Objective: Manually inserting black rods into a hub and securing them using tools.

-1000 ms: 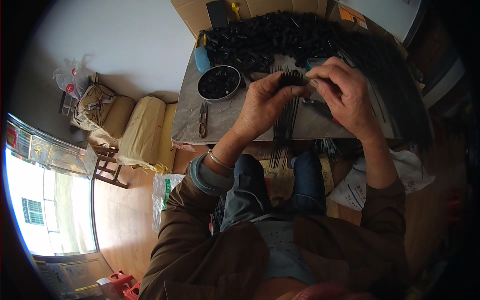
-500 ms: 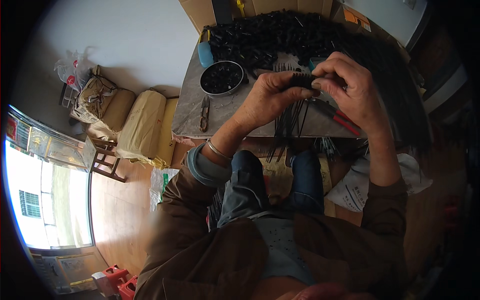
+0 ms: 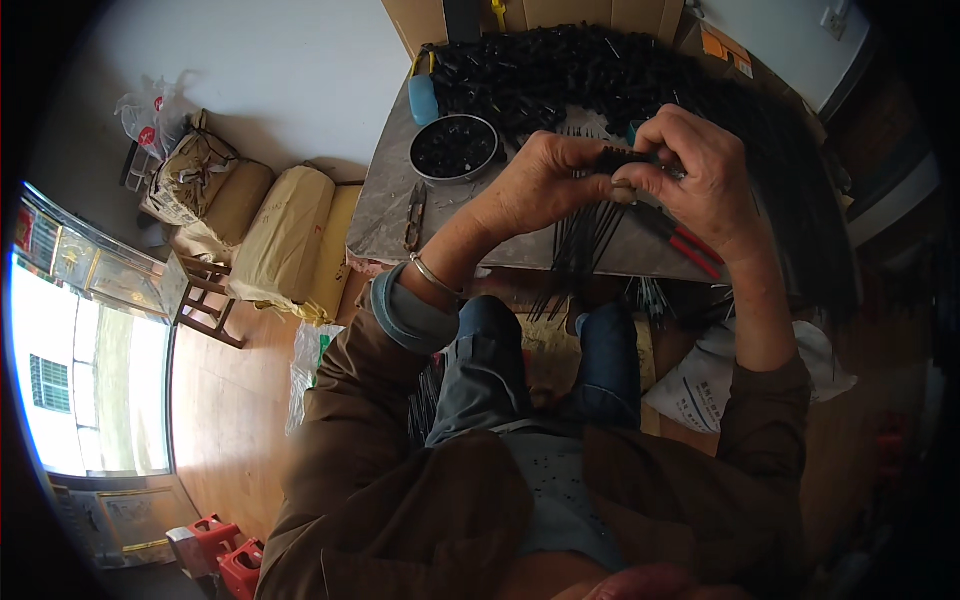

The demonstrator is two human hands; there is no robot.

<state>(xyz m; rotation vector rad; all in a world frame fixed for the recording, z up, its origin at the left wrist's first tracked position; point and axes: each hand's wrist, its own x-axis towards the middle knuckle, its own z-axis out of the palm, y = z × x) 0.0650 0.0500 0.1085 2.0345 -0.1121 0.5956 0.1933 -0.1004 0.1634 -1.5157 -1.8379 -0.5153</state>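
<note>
My left hand (image 3: 535, 190) is closed, thumb against fingers, on a bundle of thin black wires (image 3: 583, 245) that hang down over the table's front edge. At the top of the bundle, a row of small black pieces (image 3: 620, 157) shows between my hands. My right hand (image 3: 697, 170) pinches at the right end of that row, its thumb close to my left thumb tip. What lies under the right fingertips is hidden. Below the right hand, a tool with red handles (image 3: 695, 248) lies on the grey table (image 3: 380, 190).
A round bowl (image 3: 455, 181) of small black parts stands left of my hands, with thread snips (image 3: 414, 218) in front. Behind spreads a large heap of black parts (image 3: 580, 70); long black wires (image 3: 800, 220) drape at the right. Wrapped rolls (image 3: 285, 235) stand at the left wall.
My hands have come closer together, the right thumb now meeting the left thumb and covering more of the row. The whole view has shifted slightly.
</note>
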